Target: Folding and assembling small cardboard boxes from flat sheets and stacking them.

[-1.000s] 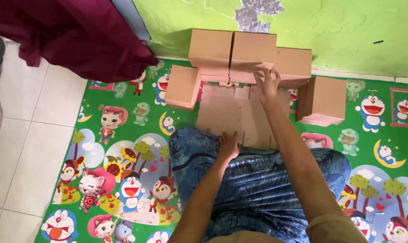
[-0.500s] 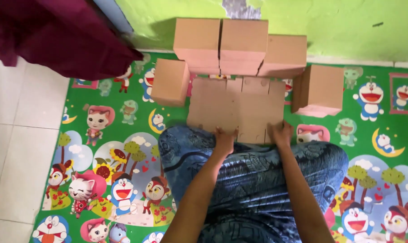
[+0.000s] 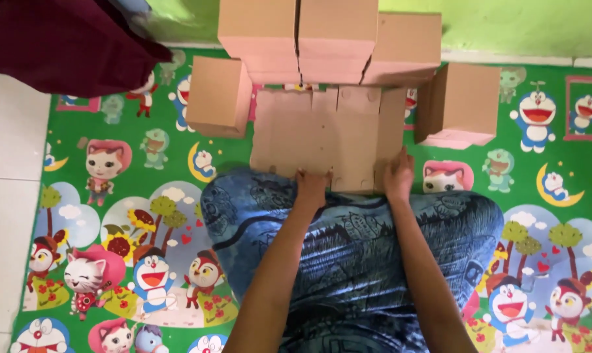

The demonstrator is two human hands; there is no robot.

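Green painted wall (image 3: 505, 26) and a bright cartoon-printed floor mat (image 3: 113, 216) frame the scene, with pale floor tiles (image 3: 8, 196) along the left edge and a dark maroon cloth (image 3: 61, 39) hanging into the upper left corner. Against the wall stands a row of folded brown cardboard boxes (image 3: 335, 39), three across, with one more box (image 3: 219, 96) set to the left of the row and another box (image 3: 462, 104) to the right. Between them, lying flat on the mat just in front of the blue patterned fabric over the person's lap (image 3: 355, 261), is the unfolded cardboard blank (image 3: 322, 137), its notched flaps spread out and its near edge touching the knees. Both forearms reach straight forward and roughly parallel. The left hand (image 3: 311, 186) rests palm down on the near edge of the blank, fingers curled over it; the right hand (image 3: 398, 175) presses on the near right corner beside a side flap, fingers pointing away. The hands are apart, neither closed around anything, both flat on the cardboard. Handling this sheet well seems to call for even pressure from both palms and for bending along the scored lines, so that the thin board does not crease elsewhere.
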